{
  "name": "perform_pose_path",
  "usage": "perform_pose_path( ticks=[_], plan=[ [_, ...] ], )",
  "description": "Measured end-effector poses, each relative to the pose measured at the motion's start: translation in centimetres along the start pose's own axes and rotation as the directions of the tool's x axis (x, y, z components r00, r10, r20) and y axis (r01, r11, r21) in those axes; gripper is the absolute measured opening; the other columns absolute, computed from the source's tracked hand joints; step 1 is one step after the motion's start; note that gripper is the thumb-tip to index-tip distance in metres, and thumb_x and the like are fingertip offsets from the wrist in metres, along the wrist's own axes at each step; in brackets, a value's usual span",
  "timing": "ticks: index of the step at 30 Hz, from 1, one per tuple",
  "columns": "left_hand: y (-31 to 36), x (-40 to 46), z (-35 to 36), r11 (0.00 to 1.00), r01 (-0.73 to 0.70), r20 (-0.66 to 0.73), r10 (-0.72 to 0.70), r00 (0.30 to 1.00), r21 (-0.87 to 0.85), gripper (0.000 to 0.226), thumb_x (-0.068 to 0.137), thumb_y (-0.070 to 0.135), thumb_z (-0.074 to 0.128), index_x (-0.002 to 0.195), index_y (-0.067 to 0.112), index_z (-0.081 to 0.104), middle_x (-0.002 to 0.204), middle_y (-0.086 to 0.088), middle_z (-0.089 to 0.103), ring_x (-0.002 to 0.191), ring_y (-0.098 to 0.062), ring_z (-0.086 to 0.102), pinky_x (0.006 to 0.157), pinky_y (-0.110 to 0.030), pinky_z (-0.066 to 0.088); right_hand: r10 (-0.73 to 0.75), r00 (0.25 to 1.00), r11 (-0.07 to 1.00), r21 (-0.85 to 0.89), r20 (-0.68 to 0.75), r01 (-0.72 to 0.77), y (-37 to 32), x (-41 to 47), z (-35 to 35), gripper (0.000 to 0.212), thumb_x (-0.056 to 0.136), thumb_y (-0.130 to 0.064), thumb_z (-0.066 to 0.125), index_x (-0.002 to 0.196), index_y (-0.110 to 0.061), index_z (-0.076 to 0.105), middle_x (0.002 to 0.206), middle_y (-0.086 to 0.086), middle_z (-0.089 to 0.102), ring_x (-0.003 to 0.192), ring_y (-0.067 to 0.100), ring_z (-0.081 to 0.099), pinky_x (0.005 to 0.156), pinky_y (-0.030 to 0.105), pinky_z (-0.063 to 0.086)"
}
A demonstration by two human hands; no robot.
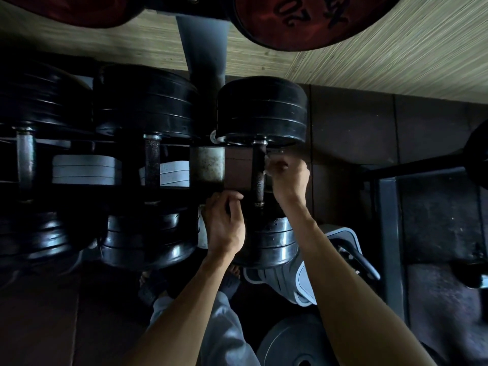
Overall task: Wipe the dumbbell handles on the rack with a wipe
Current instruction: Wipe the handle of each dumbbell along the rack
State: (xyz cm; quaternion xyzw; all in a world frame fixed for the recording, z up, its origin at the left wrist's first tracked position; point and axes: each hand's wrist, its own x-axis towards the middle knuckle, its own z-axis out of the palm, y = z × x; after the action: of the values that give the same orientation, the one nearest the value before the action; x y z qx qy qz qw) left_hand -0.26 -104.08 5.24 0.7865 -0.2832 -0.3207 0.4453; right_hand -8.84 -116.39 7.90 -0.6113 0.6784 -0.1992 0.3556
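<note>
Three black dumbbells lie side by side on the rack (207, 165). The rightmost dumbbell has a dark knurled handle (258, 178) between two stacks of black plates (261, 109). My right hand (289, 178) is closed right beside that handle on its right side, fingers curled; a small pale bit shows at its top, but I cannot make out a wipe for sure. My left hand (225, 225) rests with curled fingers on the rack's front edge, just left of the handle's near end. The middle handle (152, 165) and left handle (25, 159) are untouched.
Red weight plates (303, 19) hang above against a wood-grain wall. A grey upright post (203, 48) rises behind the rack. Grey plates (84, 170) sit on a lower tier. A dark frame (390, 233) stands at right, a loose plate (295, 342) lies on the floor.
</note>
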Motion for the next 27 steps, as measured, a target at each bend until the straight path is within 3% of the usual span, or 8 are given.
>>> perform_pose_path(
  ticks=[5,11,14,16,19,21,27],
  plan=[
    [0.2,0.0,0.0,1.0,0.012,0.004,-0.012,1.0,-0.018,0.032,0.085,0.028,0.037,0.082,0.018,0.067,0.083,0.009,0.066,0.089,-0.02,0.06,0.089,-0.054,0.045,0.008,0.962,0.984,-0.172,0.273,0.041,1.9,-2.2,-2.2,0.007,0.086,-0.016,0.077,0.088,-0.01,0.079,0.076,0.003,0.07,0.074,0.01,0.06,0.054,0.005,0.035],
    [0.3,-0.1,-0.1,0.999,0.044,0.017,-0.044,0.999,0.0,0.031,0.086,0.026,0.037,0.083,0.021,0.067,0.084,0.01,0.066,0.091,-0.02,0.06,0.09,-0.054,0.045,-0.187,0.982,0.98,-0.079,-0.038,0.184,-0.8,0.5,-0.1,0.006,0.083,-0.014,0.078,0.08,-0.009,0.076,0.076,0.003,0.074,0.067,0.013,0.061,0.059,0.011,0.035],
    [0.4,0.0,-0.1,0.997,0.08,0.03,-0.08,0.996,-0.011,0.029,0.088,0.02,0.04,0.084,0.02,0.068,0.086,0.008,0.067,0.093,-0.021,0.06,0.091,-0.053,0.044,-0.207,0.975,0.977,-0.073,-0.075,0.202,-1.2,1.0,0.4,0.011,0.085,-0.014,0.076,0.077,-0.008,0.074,0.073,0.002,0.071,0.065,0.017,0.061,0.059,0.011,0.037],
    [0.5,-0.1,-0.1,0.996,0.085,0.024,-0.084,0.996,-0.023,0.028,0.087,0.019,0.041,0.083,0.02,0.068,0.085,0.006,0.068,0.092,-0.022,0.061,0.09,-0.054,0.045,-0.226,0.974,0.969,-0.097,0.008,0.225,-0.4,-0.1,-0.2,0.011,0.085,-0.013,0.076,0.076,-0.008,0.074,0.073,0.002,0.072,0.065,0.017,0.061,0.059,0.02,0.044],
    [0.7,-0.2,-0.2,0.998,0.057,0.009,-0.057,0.998,-0.022,0.029,0.085,0.024,0.039,0.082,0.02,0.068,0.084,0.006,0.068,0.089,-0.02,0.061,0.088,-0.053,0.045,-0.089,0.955,0.981,-0.141,0.282,0.133,0.7,-2.5,-2.0,0.003,0.086,-0.01,0.077,0.085,-0.011,0.079,0.08,-0.002,0.074,0.071,0.006,0.064,0.057,0.005,0.041],
    [0.8,-0.2,-0.3,0.999,0.045,0.002,-0.045,0.999,-0.013,0.033,0.084,0.029,0.036,0.082,0.019,0.068,0.084,0.006,0.068,0.088,-0.019,0.06,0.089,-0.052,0.045,-0.038,0.942,0.98,-0.173,0.335,0.101,1.2,-2.9,-2.0,0.002,0.086,-0.015,0.078,0.086,-0.013,0.08,0.08,-0.003,0.073,0.072,0.006,0.065,0.056,0.004,0.041],
    [1.1,-0.3,-0.5,0.999,0.041,0.024,-0.042,0.999,0.024,0.037,0.084,0.031,0.033,0.083,0.02,0.068,0.087,0.006,0.068,0.093,-0.022,0.06,0.092,-0.053,0.044,-0.231,0.973,0.961,-0.152,0.02,0.231,-1.1,0.8,0.4,0.009,0.084,-0.012,0.077,0.077,-0.013,0.073,0.081,0.003,0.07,0.07,0.014,0.062,0.061,0.022,0.044]
  ],
)
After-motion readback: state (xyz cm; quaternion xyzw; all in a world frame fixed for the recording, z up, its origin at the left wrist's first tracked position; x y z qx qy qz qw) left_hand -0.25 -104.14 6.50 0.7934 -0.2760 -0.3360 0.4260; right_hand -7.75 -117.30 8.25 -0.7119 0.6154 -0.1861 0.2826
